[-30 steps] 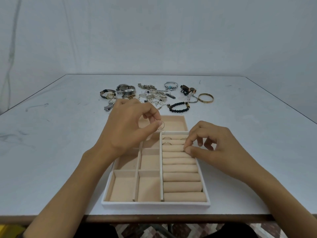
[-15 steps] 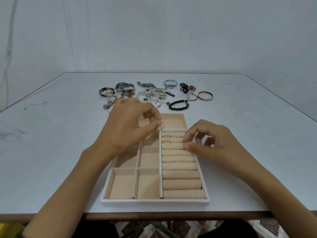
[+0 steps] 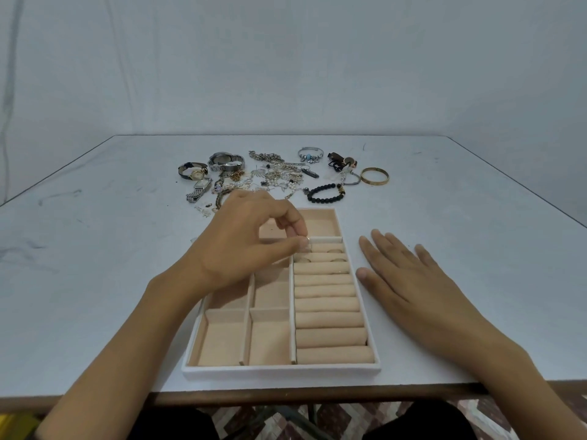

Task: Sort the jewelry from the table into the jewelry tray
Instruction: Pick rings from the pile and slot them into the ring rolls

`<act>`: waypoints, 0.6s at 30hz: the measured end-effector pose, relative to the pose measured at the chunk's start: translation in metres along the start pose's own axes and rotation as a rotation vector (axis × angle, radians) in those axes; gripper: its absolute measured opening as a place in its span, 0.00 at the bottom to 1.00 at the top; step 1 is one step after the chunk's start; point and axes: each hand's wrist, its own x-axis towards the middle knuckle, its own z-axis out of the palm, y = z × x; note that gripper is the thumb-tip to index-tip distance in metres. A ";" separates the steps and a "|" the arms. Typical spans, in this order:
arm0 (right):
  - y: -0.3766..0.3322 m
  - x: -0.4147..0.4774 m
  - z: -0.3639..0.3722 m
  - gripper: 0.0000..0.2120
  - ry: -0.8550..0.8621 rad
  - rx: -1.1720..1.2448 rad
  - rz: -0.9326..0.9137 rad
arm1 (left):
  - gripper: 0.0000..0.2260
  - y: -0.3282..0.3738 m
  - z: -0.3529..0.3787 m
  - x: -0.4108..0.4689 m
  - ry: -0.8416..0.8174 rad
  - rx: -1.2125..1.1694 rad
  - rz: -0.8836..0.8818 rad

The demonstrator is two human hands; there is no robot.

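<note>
A rectangular white jewelry tray with beige velvet lining sits at the near edge of the pale grey counter. The right hand has left the ring rolls it was pressing half a second ago and now lies flat, fingers spread and holding nothing, on the counter at the tray's three o'clock side. The left hand stays pinched on a small thin metal ring, now lowered to the farthest ring rolls at the tray's one o'clock corner. That suggests the ring is about to be seated. A heap of watches, chains and bracelets waits at twelve o'clock, unsorted.
</note>
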 end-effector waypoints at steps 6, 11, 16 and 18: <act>-0.001 0.000 -0.001 0.28 0.019 0.002 0.009 | 0.05 0.003 0.002 -0.001 -0.114 0.011 0.078; -0.001 0.000 0.000 0.28 0.027 0.011 0.005 | 0.05 0.002 0.001 -0.001 -0.139 -0.010 0.105; -0.001 -0.001 -0.001 0.28 0.020 0.004 0.007 | 0.04 0.004 0.001 -0.002 -0.110 0.047 0.161; -0.002 -0.001 -0.001 0.28 0.022 0.011 0.007 | 0.04 0.004 0.002 -0.002 -0.128 0.043 0.172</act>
